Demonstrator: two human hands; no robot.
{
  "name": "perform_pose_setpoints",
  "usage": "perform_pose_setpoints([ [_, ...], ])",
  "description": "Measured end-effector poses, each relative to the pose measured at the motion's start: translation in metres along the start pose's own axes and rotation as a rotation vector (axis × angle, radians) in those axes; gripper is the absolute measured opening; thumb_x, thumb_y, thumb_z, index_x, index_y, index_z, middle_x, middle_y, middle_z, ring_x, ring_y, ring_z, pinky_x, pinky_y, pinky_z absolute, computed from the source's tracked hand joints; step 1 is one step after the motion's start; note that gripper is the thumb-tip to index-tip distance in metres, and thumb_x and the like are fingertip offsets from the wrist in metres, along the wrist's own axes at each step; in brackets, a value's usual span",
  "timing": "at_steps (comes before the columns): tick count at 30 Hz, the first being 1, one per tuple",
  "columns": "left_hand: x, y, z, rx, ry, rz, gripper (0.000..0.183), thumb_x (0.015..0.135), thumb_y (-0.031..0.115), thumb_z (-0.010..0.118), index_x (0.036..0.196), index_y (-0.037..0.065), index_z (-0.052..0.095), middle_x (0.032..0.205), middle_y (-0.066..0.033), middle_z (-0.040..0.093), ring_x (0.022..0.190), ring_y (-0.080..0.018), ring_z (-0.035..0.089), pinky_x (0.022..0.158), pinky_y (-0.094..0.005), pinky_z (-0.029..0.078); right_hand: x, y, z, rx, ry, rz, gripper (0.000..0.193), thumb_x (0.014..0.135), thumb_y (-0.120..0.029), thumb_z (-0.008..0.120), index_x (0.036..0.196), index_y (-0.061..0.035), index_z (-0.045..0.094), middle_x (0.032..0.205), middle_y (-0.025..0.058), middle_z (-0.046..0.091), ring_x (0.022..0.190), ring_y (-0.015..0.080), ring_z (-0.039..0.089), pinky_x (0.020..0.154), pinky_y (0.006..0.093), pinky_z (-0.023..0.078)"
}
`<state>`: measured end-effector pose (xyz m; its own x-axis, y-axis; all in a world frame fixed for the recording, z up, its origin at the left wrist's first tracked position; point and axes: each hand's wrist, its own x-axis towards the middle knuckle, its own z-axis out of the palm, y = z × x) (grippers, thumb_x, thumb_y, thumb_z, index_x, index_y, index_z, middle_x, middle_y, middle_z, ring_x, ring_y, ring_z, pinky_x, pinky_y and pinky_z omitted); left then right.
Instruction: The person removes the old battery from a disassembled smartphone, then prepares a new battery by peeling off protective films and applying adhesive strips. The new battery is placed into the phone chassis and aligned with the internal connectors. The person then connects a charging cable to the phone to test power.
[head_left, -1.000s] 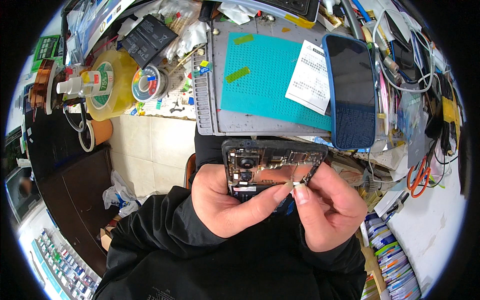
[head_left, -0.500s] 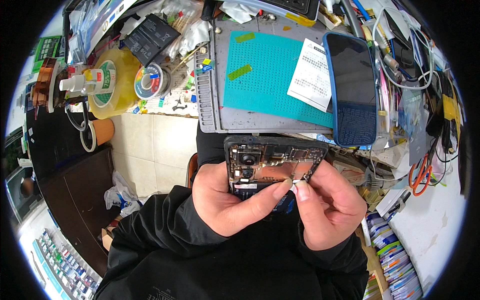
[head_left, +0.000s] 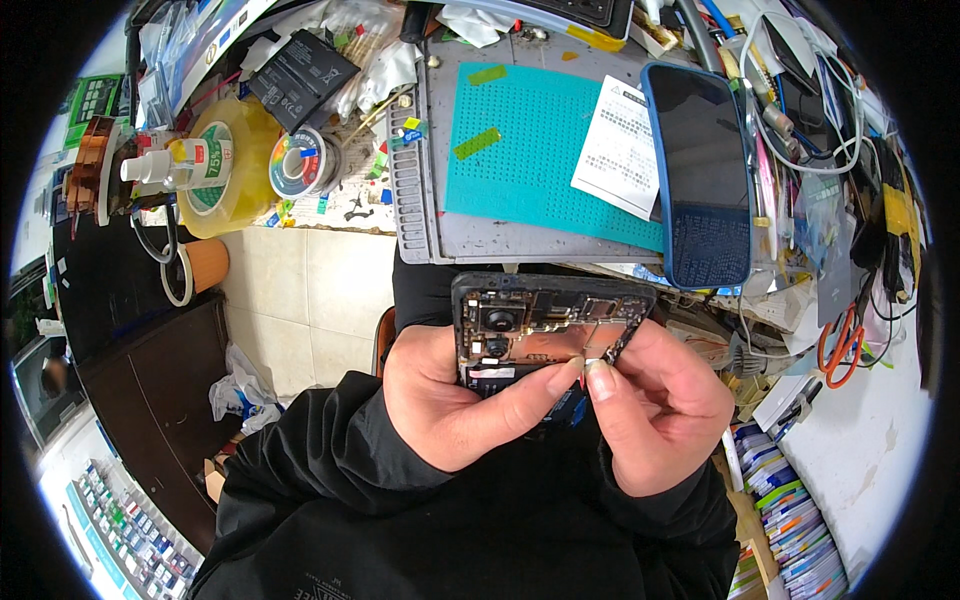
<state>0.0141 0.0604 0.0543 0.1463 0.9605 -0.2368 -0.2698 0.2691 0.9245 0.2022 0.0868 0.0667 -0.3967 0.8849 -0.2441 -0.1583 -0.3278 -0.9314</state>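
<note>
An opened phone [head_left: 545, 340] is held up in front of my chest, its circuit board, camera modules and copper-coloured sheet exposed. My left hand [head_left: 450, 395] is closed around its left side, thumb lying across the lower part. At the phone's right edge my right hand [head_left: 660, 415] is closed, with thumb and bent forefinger pressed together. Between the two thumb tips shows a small whitish piece, too small to name. The phone's lower end, dark with blue, is partly covered by my thumbs.
Beyond the phone lies a grey work mat with a teal perforated pad [head_left: 530, 160], a paper leaflet [head_left: 615, 150] and a blue-cased phone [head_left: 700, 180]. To the left are a loose battery [head_left: 303, 80], a solder spool [head_left: 297, 165] and a yellow bottle [head_left: 240, 150]. Orange-handled scissors [head_left: 838, 350] hang right.
My right thumb has shifted slightly at the phone's lower edge, and less of the whitish piece shows. My left hand and the phone stay almost where they were.
</note>
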Motion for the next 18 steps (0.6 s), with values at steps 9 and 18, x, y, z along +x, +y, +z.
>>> perform_pose_setpoints([
  [9, 0.0002, 0.0010, 0.0003, 0.064, -0.001, -0.020, 0.022, 0.094, -0.004, 0.066, 0.115, -0.006, 0.070, 0.114, -0.0137, 0.073, 0.105, -0.0179, 0.068, 0.092, -0.0306, 0.052, -0.0007, 0.0051, 0.0023, 0.021, 0.017, -0.053, 0.034, 0.096, 0.009, 0.055, 0.129, 0.0124, 0.057, 0.120, 0.0176, 0.069, 0.109, 0.0170, 0.066, 0.096, 0.0274, 0.050],
  [18, -0.0006, -0.0006, 0.0007, 0.051, 0.038, -0.066, 0.022, 0.092, -0.003, 0.068, 0.114, -0.004, 0.071, 0.113, -0.0126, 0.073, 0.105, -0.0171, 0.068, 0.094, -0.0304, 0.051, 0.0010, 0.0032, -0.0014, -0.042, -0.005, -0.027, 0.036, 0.096, 0.009, 0.056, 0.131, 0.0135, 0.055, 0.121, 0.0192, 0.069, 0.109, 0.0196, 0.067, 0.096, 0.0292, 0.051],
])
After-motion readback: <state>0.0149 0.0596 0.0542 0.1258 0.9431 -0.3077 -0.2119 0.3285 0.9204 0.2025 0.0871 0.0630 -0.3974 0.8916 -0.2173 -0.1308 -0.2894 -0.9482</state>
